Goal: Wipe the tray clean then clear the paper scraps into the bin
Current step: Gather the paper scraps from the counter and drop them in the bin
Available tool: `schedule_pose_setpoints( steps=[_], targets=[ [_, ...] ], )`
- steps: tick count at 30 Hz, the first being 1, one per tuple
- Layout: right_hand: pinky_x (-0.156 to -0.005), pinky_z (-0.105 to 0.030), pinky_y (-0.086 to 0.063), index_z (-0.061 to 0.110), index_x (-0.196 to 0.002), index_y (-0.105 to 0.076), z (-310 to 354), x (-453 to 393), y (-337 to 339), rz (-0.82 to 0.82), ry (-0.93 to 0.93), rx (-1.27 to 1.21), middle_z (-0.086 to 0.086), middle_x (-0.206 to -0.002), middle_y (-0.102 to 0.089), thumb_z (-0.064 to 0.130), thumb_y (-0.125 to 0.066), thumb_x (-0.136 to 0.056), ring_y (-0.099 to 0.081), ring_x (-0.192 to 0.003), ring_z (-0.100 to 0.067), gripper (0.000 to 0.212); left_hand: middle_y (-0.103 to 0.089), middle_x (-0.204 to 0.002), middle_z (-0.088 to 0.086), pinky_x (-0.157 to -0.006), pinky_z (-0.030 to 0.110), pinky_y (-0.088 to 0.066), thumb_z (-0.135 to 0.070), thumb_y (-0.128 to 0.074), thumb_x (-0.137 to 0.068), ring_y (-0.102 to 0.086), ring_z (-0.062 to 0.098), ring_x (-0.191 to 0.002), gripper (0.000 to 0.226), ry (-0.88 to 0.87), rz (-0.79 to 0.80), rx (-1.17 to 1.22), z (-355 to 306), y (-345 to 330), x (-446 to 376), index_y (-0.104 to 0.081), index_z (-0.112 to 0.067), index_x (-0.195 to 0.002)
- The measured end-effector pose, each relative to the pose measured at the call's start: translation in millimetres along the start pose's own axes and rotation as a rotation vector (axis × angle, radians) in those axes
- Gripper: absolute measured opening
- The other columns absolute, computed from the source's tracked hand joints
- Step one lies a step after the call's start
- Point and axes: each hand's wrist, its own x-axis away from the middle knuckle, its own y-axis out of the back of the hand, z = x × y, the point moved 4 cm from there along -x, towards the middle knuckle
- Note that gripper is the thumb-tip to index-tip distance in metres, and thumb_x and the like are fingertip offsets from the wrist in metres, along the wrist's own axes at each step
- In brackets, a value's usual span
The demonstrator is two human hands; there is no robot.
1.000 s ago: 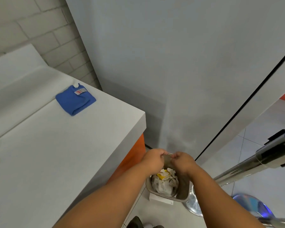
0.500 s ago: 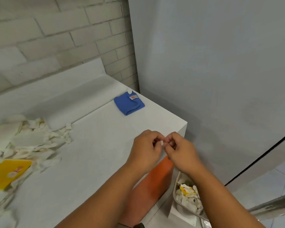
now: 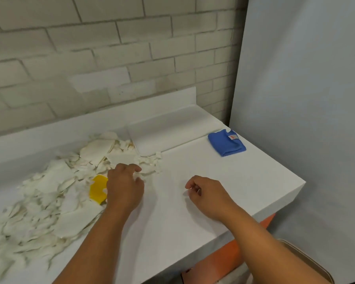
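White paper scraps (image 3: 49,193) in one heap, one blue cloth (image 3: 225,143), two hands

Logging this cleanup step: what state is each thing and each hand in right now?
paper scraps: heaped on the counter, not binned
yellow scrap: lying among them
blue cloth: folded, lying apart from the hands
left hand: fingers loosely curled at the pile's edge
right hand: loosely curled, empty
bin: only its rim shows

1. The scraps (image 3: 55,193) by my left hand (image 3: 125,189) are off-white.
2. One piece (image 3: 98,188) among them is yellow.
3. The cloth (image 3: 225,142), far right, is blue with a small red-and-white tag.
4. The counter (image 3: 193,201) is white, its side (image 3: 219,259) orange.
5. The wall (image 3: 111,48) is pale grey brick.
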Motion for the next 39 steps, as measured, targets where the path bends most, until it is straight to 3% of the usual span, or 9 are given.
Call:
schedule_pose_setpoints(
  steps=[2, 6, 12, 21, 24, 27, 30, 35, 39],
  targets=[
    [-0.08, -0.018, -0.043, 0.032, -0.115, -0.059, 13.1, -9.9, -13.9, 0.056, 0.047, 0.057, 0.01, -0.104, -0.057, 0.028, -0.052, -0.094, -0.052, -0.088, -0.003, 0.022, -0.056, -0.119, 0.009, -0.092, 0.038, -0.038, -0.012, -0.059, -0.082, -0.043, 0.034, -0.115, 0.029, 0.098, -0.033, 0.03, 28.0, 15.7, -10.2, -0.064, -0.019, -0.109],
    [-0.104, -0.029, -0.037, 0.039, -0.135, -0.045, 46.7, -38.1, -45.5, 0.167, 0.165, 0.235, 0.007, -0.14, -0.04, 0.037, -0.056, -0.092, -0.033, -0.128, -0.015, 0.045, -0.055, -0.119, 0.01, -0.088, 0.037, -0.038, -0.009, -0.057, -0.082, -0.042, 0.034, -0.116, 0.028, 0.169, -0.068, 0.095, 65.0, 35.9, -22.6, -0.064, -0.018, -0.107],
    [-0.109, -0.046, -0.033, 0.036, -0.144, -0.034, 99.3, -93.4, -86.7, 0.199, 0.231, 0.373, 0.0, -0.154, -0.026, 0.042, -0.054, -0.092, -0.019, -0.14, -0.026, 0.056, -0.056, -0.114, 0.007, -0.084, 0.033, -0.04, -0.013, -0.06, -0.083, -0.05, 0.031, -0.111, 0.026, 0.189, -0.021, 0.128, 101.3, 48.3, -27.9, -0.064, -0.022, -0.107],
    [-0.095, -0.047, -0.04, 0.035, -0.142, -0.028, 118.6, -152.2, -130.3, 0.196, 0.102, 0.608, -0.002, -0.141, -0.04, 0.047, -0.047, -0.092, -0.034, -0.126, -0.032, 0.055, -0.055, -0.117, 0.006, -0.087, 0.035, -0.043, -0.016, -0.059, -0.086, -0.051, 0.029, -0.111, 0.024, 0.23, 0.024, 0.108, 152.7, 68.3, -38.5, -0.064, -0.022, -0.108],
    [-0.088, -0.041, -0.041, 0.031, -0.137, -0.036, 117.3, -159.0, -138.5, 0.174, 0.107, 0.657, -0.004, -0.131, -0.046, 0.037, -0.048, -0.095, -0.037, -0.121, -0.031, 0.044, -0.055, -0.117, 0.006, -0.086, 0.033, -0.042, -0.015, -0.058, -0.087, -0.05, 0.029, -0.112, 0.023, 0.239, 0.032, 0.116, 164.5, 69.8, -42.0, -0.065, -0.021, -0.108],
    [-0.09, -0.035, -0.044, 0.027, -0.134, -0.048, 116.8, -160.7, -137.5, 0.147, 0.142, 0.565, -0.005, -0.129, -0.052, 0.019, -0.051, -0.094, -0.044, -0.118, -0.029, 0.041, -0.056, -0.114, 0.004, -0.082, 0.03, -0.04, -0.017, -0.059, -0.088, -0.051, 0.027, -0.11, 0.021, 0.238, 0.033, 0.127, 169.7, 68.7, -44.0, -0.065, -0.021, -0.107],
    [-0.089, -0.031, -0.045, 0.023, -0.127, -0.06, 119.0, -154.5, -121.9, 0.125, 0.113, 0.343, -0.005, -0.123, -0.061, 0.013, -0.053, -0.089, -0.056, -0.112, -0.025, 0.04, -0.057, -0.114, 0.005, -0.085, 0.032, -0.043, -0.016, -0.059, -0.088, -0.052, 0.025, -0.108, 0.021, 0.22, 0.038, 0.144, 168.3, 66.9, -46.1, -0.065, -0.02, -0.108],
    [-0.077, -0.027, -0.046, 0.028, -0.107, -0.072, 126.8, -141.2, -84.2, 0.068, 0.089, 0.006, 0.005, -0.102, -0.07, 0.019, -0.054, -0.092, -0.06, -0.094, -0.014, 0.025, -0.058, -0.109, 0.002, -0.086, 0.031, -0.043, -0.018, -0.061, -0.087, -0.054, 0.023, -0.103, 0.022, 0.157, 0.033, 0.181, 151.4, 64.9, -51.4, -0.065, -0.022, -0.108],
    [-0.064, -0.027, -0.045, 0.027, -0.098, -0.065, 123.7, -134.5, -63.9, 0.05, 0.003, -0.15, 0.003, -0.088, -0.065, 0.027, -0.052, -0.094, -0.061, -0.08, -0.018, 0.014, -0.057, -0.103, -0.004, -0.083, 0.027, -0.042, -0.02, -0.062, -0.087, -0.055, 0.018, -0.097, 0.019, 0.088, 0.04, 0.235, 127.3, 61.5, -51.9, -0.065, -0.024, -0.105]
  ],
)
